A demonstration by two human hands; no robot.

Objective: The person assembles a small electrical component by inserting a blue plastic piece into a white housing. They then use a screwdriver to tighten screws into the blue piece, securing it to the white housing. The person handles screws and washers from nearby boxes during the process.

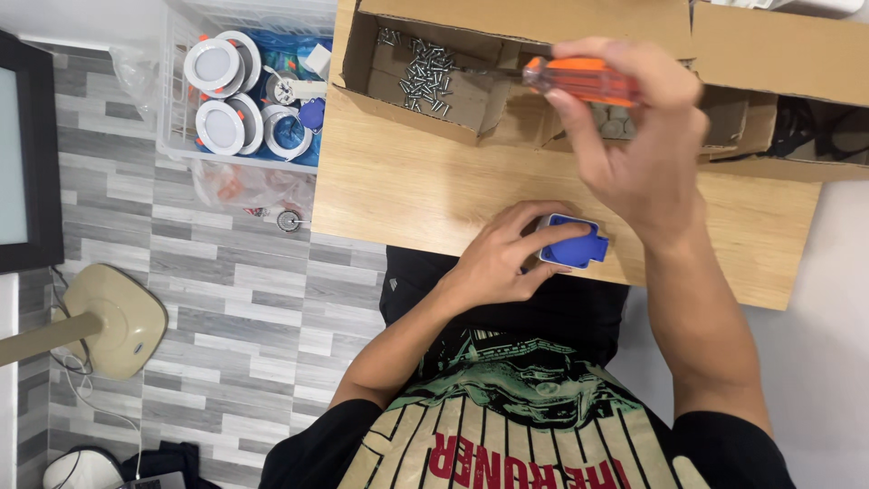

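Orange-handled screwdriver gripped in the right hand, raised above the wooden surface, shaft reaching toward the open cardboard box. Blue plastic part with a white edge pinned flat near the front edge of the surface, left hand closed around its left side, fingertips on top. Best done with the part kept pressed flat and fingers clear of its middle, the tip brought down square before any turning. Loose silver screws heaped in the left compartment of the box; tip of the screwdriver hard to make out, possibly among them. Second cardboard box just beside on the right, flap up, dark cables inside. White plastic crate on the grey tiled floor to the left, holding round white downlight fittings on blue wrapping. Clear plastic bag slumped beside the crate. Beige lamp base further left.
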